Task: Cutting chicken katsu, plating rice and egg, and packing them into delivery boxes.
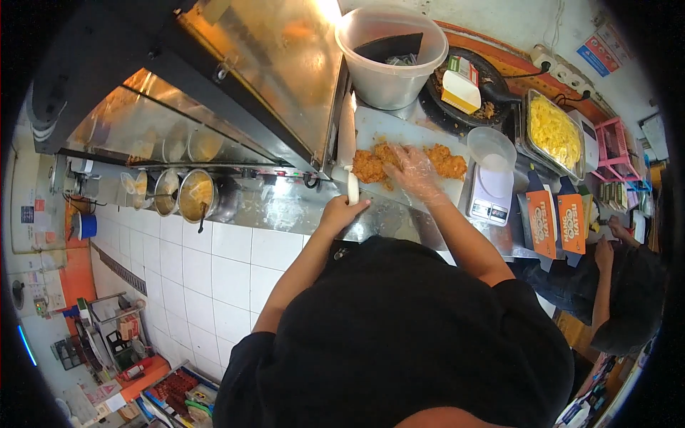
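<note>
My left hand [342, 217] is closed round the white handle of a kitchen knife [347, 135], its blade pointing away along the left edge of a white cutting board [428, 127]. Breaded fried chicken [369, 167] lies on the board beside the blade. Wearing a clear plastic glove, my right hand [415, 175] has its fingers bent over the chicken and presses on it. To the right of that hand is another fried chicken piece [447, 162]. What lies under the palm is hidden.
Right of the board stand a kitchen scale [491, 196] with a clear bowl [492, 148], orange boxes [540, 221] and a tray of yellow shreds [554, 132]. A plastic bucket [389, 82] and a black pan [492, 78] are behind. A glass display case [264, 78] borders the left. A co-worker [617, 285] works at right.
</note>
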The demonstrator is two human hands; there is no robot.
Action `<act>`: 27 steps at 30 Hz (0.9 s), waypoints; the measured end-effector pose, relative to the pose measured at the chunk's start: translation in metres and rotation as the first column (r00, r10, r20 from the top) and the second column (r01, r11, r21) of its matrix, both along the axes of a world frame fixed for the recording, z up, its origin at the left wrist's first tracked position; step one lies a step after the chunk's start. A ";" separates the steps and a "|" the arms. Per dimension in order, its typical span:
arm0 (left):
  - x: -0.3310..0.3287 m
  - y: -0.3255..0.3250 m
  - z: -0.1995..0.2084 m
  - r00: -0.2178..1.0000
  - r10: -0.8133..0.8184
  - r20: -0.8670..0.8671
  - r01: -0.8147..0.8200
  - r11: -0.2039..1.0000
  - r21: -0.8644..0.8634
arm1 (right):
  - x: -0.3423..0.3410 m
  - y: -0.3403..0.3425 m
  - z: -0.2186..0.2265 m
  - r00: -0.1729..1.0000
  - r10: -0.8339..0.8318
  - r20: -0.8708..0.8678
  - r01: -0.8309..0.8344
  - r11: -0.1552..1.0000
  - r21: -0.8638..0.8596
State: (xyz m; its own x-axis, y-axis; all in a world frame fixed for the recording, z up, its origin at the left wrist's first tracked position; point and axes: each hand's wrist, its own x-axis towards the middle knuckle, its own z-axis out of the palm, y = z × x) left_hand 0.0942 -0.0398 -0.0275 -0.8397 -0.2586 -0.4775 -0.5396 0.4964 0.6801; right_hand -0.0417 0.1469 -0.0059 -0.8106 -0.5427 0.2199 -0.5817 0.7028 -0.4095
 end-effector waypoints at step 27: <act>0.082 0.009 0.088 0.873 0.027 -0.486 -0.064 0.996 -0.060 | -0.050 -0.022 0.024 0.777 0.593 0.209 -0.628 0.708 0.323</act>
State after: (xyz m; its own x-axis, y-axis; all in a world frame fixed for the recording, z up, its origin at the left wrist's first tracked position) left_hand 0.1759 -0.0304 0.0600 -0.9475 -0.3198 0.0074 -0.1747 0.5367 0.8255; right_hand -0.0919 0.1252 0.0186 -0.2799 -0.9495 -0.1416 -0.9112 0.3091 -0.2722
